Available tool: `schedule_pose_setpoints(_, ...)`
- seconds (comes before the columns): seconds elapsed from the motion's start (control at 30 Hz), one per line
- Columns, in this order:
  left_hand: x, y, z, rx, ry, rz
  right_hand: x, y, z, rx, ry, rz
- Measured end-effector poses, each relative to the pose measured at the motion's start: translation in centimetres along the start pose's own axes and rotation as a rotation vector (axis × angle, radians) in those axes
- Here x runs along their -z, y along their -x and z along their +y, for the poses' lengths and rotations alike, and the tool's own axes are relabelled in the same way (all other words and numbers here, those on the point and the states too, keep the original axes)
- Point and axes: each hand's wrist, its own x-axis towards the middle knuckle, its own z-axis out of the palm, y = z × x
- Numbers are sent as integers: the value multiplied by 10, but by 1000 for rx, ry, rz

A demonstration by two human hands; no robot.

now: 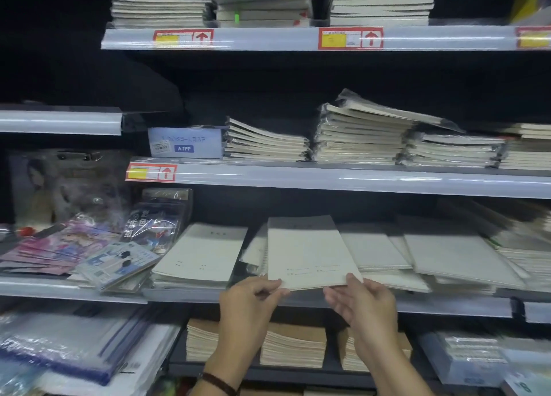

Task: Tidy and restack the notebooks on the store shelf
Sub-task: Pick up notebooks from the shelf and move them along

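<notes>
Fingers (272, 284) of my left hand (250, 303) are pinching the near left corner of a cream notebook (307, 252), thumb and fingertips clamped on its edge; my right hand (365, 303) is gripping the near right corner the same way, thumb on top. I am holding the notebook at the front of the shelf (185, 296), its far end reaching back over other notebooks (372, 249) lying askew. Just left, a neater stack (202, 252) is sitting; colourful wrapped packs (59, 246) are lying farther left. Brown-covered pads (293, 348) are showing one level down, beneath my wrists.
</notes>
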Motion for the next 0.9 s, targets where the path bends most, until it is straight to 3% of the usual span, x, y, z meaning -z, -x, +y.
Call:
schedule_pose_setpoints(0.17, 13, -8, -9, 20, 92, -109, -32, 21, 16, -151, -18, -167)
schedule_pose_setpoints(0.33, 23, -12, -8, 388, 519, -59, -50, 24, 26, -108, -39, -99)
schedule_pose_setpoints(0.47, 31, -14, 6, 645, 726, -428, -58, 29, 27, -18, -58, -101)
schedule_pose_setpoints(0.57, 35, -18, 7, 649, 689, -424, -70, 41, 35, 5, -68, -116)
schedule_pose_setpoints(0.8, 76, -25, -31, 523, 521, -220, -104, 59, 54, -70, 42, -300)
schedule_pose_setpoints(0.9, 107, -36, -39, 449, 509, -151, -120, 59, 58, -96, 38, -298)
